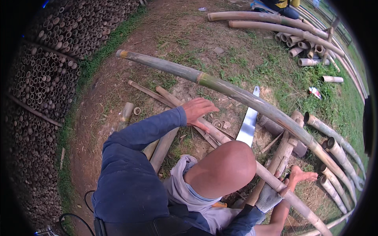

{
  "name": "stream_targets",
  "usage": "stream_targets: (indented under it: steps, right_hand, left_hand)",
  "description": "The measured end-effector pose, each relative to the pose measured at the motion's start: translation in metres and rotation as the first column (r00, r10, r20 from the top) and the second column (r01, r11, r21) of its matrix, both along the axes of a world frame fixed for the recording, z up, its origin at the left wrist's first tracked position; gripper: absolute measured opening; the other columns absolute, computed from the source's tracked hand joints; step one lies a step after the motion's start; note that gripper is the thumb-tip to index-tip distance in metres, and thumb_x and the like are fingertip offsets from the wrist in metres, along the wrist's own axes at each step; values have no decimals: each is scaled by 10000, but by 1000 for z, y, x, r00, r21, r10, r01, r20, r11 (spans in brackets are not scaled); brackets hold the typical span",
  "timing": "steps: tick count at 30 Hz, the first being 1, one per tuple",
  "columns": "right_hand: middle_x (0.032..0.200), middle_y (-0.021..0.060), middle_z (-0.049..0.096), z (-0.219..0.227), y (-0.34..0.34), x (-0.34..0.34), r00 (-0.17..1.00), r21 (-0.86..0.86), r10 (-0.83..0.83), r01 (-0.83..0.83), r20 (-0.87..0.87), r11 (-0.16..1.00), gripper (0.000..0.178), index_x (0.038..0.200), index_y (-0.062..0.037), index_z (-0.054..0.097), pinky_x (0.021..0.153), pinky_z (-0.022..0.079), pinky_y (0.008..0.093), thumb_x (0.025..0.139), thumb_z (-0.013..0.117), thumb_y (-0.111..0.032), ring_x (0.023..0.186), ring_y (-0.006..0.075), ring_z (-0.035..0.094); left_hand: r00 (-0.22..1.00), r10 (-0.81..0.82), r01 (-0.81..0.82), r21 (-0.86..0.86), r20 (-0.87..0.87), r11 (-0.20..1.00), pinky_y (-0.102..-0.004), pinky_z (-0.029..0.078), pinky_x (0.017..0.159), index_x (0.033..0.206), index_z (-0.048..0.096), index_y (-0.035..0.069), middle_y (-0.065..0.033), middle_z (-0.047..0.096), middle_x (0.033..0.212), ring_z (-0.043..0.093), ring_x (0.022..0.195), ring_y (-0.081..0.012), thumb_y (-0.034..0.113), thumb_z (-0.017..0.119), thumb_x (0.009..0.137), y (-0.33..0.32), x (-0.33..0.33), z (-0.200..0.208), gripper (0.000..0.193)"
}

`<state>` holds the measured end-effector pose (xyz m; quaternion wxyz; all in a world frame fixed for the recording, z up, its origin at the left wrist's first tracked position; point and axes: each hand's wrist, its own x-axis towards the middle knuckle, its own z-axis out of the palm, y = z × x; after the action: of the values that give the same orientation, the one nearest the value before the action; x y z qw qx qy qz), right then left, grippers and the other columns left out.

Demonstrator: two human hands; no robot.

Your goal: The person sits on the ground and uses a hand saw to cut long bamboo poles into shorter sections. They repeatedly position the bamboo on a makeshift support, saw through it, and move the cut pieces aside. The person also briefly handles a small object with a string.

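Observation:
A slim bamboo pole (218,135) runs slantwise from the middle left to the lower right, passing behind my raised bare knee. My left hand (199,113) is bare and at the pole's upper part, its thumb and fingers spread apart. My right hand (269,197), in a grey glove, grips the same pole lower down; some of its fingers are hidden. Beyond the knee lies a hand saw (249,122) with a shiny toothed blade; the knee covers its near end. A thicker greenish bamboo pole (232,92) stretches across above both hands.
Bamboo logs (284,151) lie under the poles near my bare foot (301,174). Cut bamboo ends (334,147) crowd the right. Stacked bamboo (47,86) fills the left side. Farther off, long poles (271,25) rest over short pieces, near a partly visible person (281,6).

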<state>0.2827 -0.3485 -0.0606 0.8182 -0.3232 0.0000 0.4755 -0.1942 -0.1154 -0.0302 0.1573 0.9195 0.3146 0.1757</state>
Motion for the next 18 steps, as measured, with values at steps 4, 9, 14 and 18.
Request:
stream_targets:
  steps: [4,9,14,18]
  right_hand:
    - [1355,160,658,16,23,-8,933,321,359,-351,37,880,531,1492,-137,511,1243,348,633,1077,606,-453,1383,433,557]
    - [1481,225,591,13,42,-33,945,266,322,-326,58,907,610,1573,-82,440,1280,279,618,1104,533,-461,1463,453,470]
    - [1518,210,561,18,63,-28,935,316,353,-338,11,886,634,1575,-83,438,1284,267,610,1100,531,-493,1486,435,447]
    - [1397,198,608,37,96,-50,941,107,333,-338,63,935,607,1398,-43,546,1179,427,549,1059,604,-544,1403,449,533]
  left_hand:
    - [999,-40,39,-50,-14,998,-475,478,1038,1373,604,126,-125,641,1286,615,1243,-338,499,895,743,-45,60,-27,787]
    - [983,146,-132,117,-113,984,-426,501,863,1154,635,150,-37,627,1016,663,1007,-264,397,885,744,-29,26,-19,540]
    - [913,376,-289,400,-157,870,-444,491,892,1106,649,160,-41,588,980,636,1020,-271,309,894,716,15,-76,26,484]
    - [809,563,-472,382,-170,794,-465,507,963,1093,696,181,-59,629,1081,642,1093,-297,236,905,701,54,-147,44,448]
